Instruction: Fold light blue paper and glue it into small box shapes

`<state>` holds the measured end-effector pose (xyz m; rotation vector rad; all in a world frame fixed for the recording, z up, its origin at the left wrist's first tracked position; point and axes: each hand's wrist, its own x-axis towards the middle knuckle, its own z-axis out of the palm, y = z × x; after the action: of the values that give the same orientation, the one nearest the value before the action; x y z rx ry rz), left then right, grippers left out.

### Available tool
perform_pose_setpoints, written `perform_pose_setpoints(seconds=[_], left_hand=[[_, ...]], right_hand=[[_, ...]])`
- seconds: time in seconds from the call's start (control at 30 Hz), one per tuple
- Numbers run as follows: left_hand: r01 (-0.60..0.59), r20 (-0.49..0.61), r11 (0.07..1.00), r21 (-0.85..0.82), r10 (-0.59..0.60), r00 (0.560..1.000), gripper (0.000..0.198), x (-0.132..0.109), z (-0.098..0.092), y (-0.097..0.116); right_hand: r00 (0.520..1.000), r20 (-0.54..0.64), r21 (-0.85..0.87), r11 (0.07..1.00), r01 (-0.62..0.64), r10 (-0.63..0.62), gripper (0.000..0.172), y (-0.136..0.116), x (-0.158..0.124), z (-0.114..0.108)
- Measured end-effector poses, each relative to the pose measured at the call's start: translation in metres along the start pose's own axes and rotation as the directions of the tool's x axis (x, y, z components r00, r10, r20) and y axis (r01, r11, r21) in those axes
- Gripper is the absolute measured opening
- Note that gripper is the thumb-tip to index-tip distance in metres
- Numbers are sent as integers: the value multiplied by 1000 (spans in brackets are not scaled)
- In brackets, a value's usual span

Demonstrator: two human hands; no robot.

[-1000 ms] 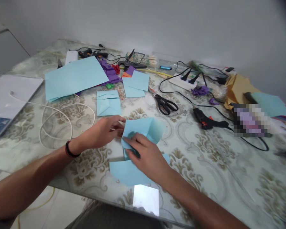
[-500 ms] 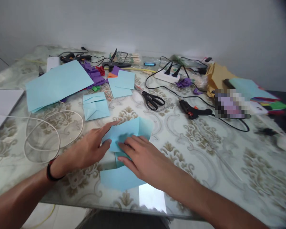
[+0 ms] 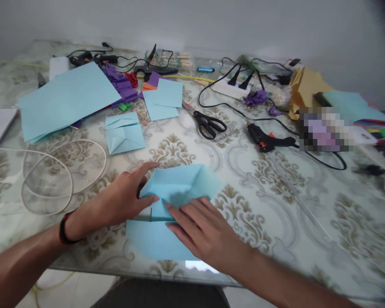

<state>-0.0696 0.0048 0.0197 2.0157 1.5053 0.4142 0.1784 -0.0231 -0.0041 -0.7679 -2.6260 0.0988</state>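
A partly folded light-blue paper (image 3: 176, 175) lies on the table in front of me. Its upper part stands up with creased corners, and a flat flap spreads toward the near edge. My left hand (image 3: 131, 188) holds the paper's left side, thumb on the inner face and index finger along the upper edge. The fingers of my right hand (image 3: 202, 226) are stretched over the middle of the sheet, thumb apart from the index finger and fingertips touching the paper. Beyond my left hand lies a finished-looking folded blue square (image 3: 125, 134).
Black scissors (image 3: 208, 124) and a hot glue gun (image 3: 269, 139) lie farther off, near a white power strip (image 3: 231, 87) with cables. Large blue sheets (image 3: 67, 98) are at left, above a coiled white wire (image 3: 48, 184). Purple paper scraps and a brown paper piece (image 3: 308, 90) sit at the back.
The paper's upper part has opened out, showing its inner creases and the right corner more widely. My right hand has shifted down and to the right.
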Motion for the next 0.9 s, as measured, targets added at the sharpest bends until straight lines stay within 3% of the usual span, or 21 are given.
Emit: perform_pose_setpoints(seconds=[0.13, 0.4, 0.6, 0.73, 0.9], left_hand=[[33, 21, 997, -63, -32, 999, 59, 2, 4, 1], [48, -37, 999, -5, -48, 998, 41, 2, 10, 8], [-124, -133, 984, 125, 140, 981, 10, 7, 15, 4], [-217, -180, 957, 194, 252, 951, 8, 8, 23, 1], [-233, -168, 942, 241, 277, 946, 9, 7, 28, 1]], right_hand=[[993, -41, 33, 993, -113, 114, 24, -4, 6, 6], [980, -76, 18, 983, -182, 183, 18, -2, 12, 18], [983, -69, 34, 985, -170, 172, 28, 1, 10, 22], [983, -36, 32, 984, -176, 177, 34, 1, 11, 20], [983, 35, -23, 984, -178, 179, 37, 0, 14, 16]])
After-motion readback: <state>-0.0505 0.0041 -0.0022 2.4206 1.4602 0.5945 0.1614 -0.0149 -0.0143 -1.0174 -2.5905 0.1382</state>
